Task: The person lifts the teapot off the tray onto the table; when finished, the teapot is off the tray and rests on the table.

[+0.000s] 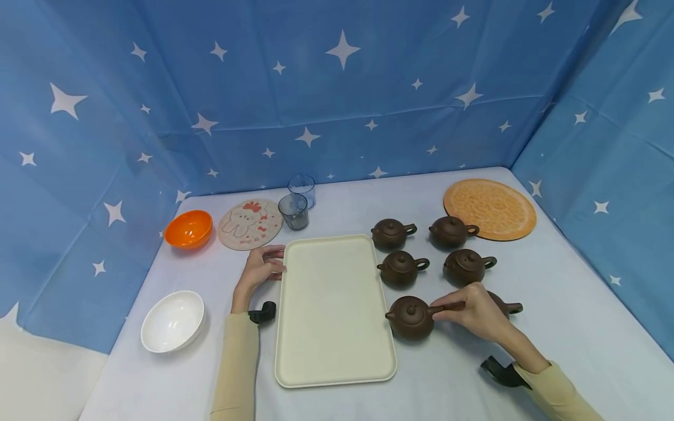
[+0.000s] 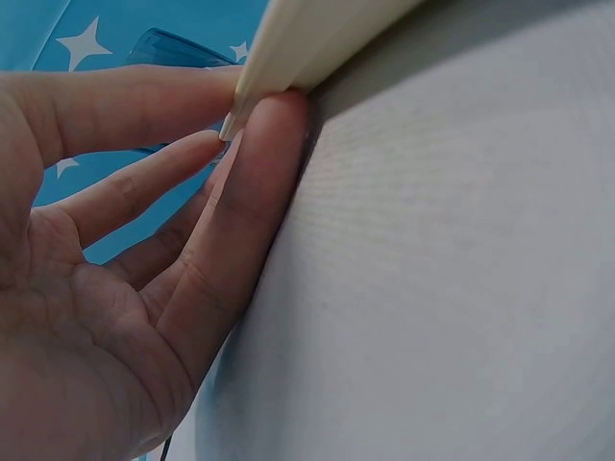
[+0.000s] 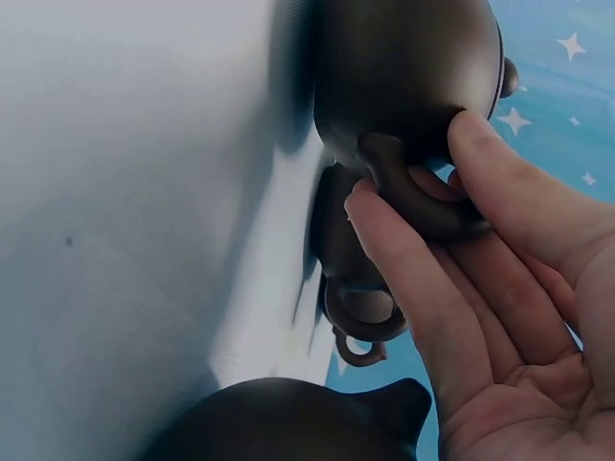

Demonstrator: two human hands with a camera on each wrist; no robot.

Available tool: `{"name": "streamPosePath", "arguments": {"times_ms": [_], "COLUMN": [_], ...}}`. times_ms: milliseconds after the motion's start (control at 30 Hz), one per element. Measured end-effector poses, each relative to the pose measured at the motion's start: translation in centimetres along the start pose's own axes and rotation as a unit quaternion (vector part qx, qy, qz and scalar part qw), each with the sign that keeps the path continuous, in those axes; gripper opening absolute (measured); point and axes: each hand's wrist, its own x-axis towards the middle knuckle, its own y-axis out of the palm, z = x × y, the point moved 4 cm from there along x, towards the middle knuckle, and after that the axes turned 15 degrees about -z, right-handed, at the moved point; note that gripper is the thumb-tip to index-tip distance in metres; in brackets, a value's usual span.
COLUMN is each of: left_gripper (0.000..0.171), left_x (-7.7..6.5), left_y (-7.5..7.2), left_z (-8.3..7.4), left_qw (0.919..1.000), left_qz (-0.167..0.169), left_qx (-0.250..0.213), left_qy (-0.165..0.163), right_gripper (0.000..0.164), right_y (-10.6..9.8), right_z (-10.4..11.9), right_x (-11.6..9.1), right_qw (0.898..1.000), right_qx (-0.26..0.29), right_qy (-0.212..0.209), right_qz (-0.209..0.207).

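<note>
A cream rectangular tray (image 1: 334, 316) lies in the middle of the table in the head view. My left hand (image 1: 258, 272) pinches its left rim near the far corner; in the left wrist view, fingers (image 2: 279, 144) lie above and below the tray edge (image 2: 303, 43). By its loop handle, my right hand (image 1: 476, 313) holds a dark brown teapot (image 1: 412, 317) upright, close beside the tray's right edge with the spout toward it. Thumb and fingers (image 3: 519, 182) wrap the handle (image 3: 423, 206) in the right wrist view. Behind this hand another teapot (image 1: 497, 301) is partly hidden.
Several more brown teapots (image 1: 400, 269) stand in two columns right of the tray. An orange round mat (image 1: 489, 207) lies at the back right. Leftward are an orange bowl (image 1: 189, 229), a white bowl (image 1: 172, 321), a rabbit-print mat (image 1: 247, 228) and two glasses (image 1: 295, 213).
</note>
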Motion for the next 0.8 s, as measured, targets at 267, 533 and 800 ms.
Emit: {"name": "streamPosePath", "arguments": {"times_ms": [267,533,800], "left_gripper": [0.058,0.059,0.056], "left_x": [0.2,0.1,0.0], "left_y": [-0.1,-0.1,0.0], "left_z": [0.2,0.5,0.5], "left_qw": [1.0,1.0,1.0], "left_qz": [-0.001,0.002,0.0], "left_qx": [-0.007,-0.01,-0.009], "left_qy": [0.004,-0.001,0.0], "right_gripper": [0.017,0.018,0.017], "right_y": [0.0,0.3,0.2], "right_z": [0.0,0.5,0.9], "right_x": [0.6,0.8,0.8], "right_qw": [0.998,0.995,0.993], "right_qx": [-0.026,-0.067,-0.077], "right_qy": [0.018,0.003,0.02], "right_qz": [0.047,0.073,0.086]}}
